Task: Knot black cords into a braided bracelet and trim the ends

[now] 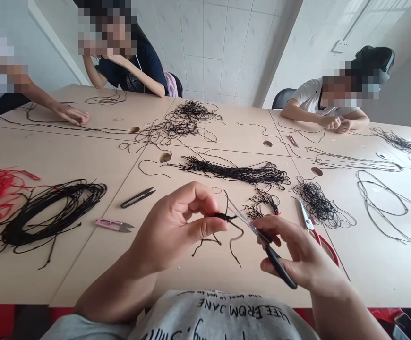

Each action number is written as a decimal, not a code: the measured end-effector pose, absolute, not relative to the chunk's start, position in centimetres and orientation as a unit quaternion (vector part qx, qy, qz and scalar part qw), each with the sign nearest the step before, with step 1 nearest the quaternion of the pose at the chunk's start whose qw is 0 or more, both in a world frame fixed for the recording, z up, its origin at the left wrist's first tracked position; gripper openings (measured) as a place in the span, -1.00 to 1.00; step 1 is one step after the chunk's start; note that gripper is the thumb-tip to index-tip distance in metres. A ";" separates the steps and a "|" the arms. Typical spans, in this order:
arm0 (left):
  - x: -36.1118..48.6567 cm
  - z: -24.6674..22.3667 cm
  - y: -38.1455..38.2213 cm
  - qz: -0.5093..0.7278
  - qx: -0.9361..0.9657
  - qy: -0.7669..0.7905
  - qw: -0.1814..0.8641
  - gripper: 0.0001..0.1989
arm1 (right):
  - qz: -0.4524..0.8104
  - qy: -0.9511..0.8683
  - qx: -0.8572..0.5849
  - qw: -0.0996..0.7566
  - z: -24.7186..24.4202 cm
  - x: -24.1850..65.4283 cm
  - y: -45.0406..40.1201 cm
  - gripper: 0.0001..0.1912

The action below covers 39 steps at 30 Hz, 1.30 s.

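Between thumb and forefinger, my left hand [177, 226] pinches a small knotted black cord [223, 217], whose loose ends stick up and dangle below. My right hand [297, 250] grips black-handled scissors [278, 264]. Their blades point up and left, close to the cord's ends; whether they touch a strand I cannot tell. Just beyond the scissors lies a small ring-shaped bunch of black cords [262, 203]. To the right of my right hand rest red-handled scissors [312, 224].
On the left lie black thread snips [136, 198], pink snips [111, 224], a black cord coil [53, 212] and red cords [0, 193]. A long black cord bundle [234, 171] and a tangle [187, 118] lie ahead. Several people sit around the table [95, 274].
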<state>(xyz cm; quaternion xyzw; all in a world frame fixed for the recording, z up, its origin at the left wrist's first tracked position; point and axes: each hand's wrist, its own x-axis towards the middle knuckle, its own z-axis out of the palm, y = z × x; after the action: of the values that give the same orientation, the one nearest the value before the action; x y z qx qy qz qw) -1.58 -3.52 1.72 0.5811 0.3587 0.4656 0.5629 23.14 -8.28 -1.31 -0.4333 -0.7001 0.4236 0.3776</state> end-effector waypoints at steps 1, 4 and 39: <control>-1.7 1.7 -3.5 0.458 0.584 0.349 0.572 -0.72 | 0.468 -0.686 -0.419 0.369 -1.4 23.5 -8.2 -0.66; -1.9 1.8 -3.4 0.435 0.573 0.319 0.617 -0.71 | 0.569 -0.651 -0.370 0.340 -1.6 24.2 -7.9 -0.59; -1.2 1.2 -1.8 0.320 0.537 0.182 0.759 -0.81 | 0.648 -0.615 -0.295 0.339 -1.5 23.3 -7.6 -0.52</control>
<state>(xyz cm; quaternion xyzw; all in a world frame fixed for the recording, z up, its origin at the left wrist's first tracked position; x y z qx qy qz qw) -1.15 -1.81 1.23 0.5366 0.1821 0.3202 0.7592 23.27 -7.58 -1.52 -0.2952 -0.6146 0.6482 0.3390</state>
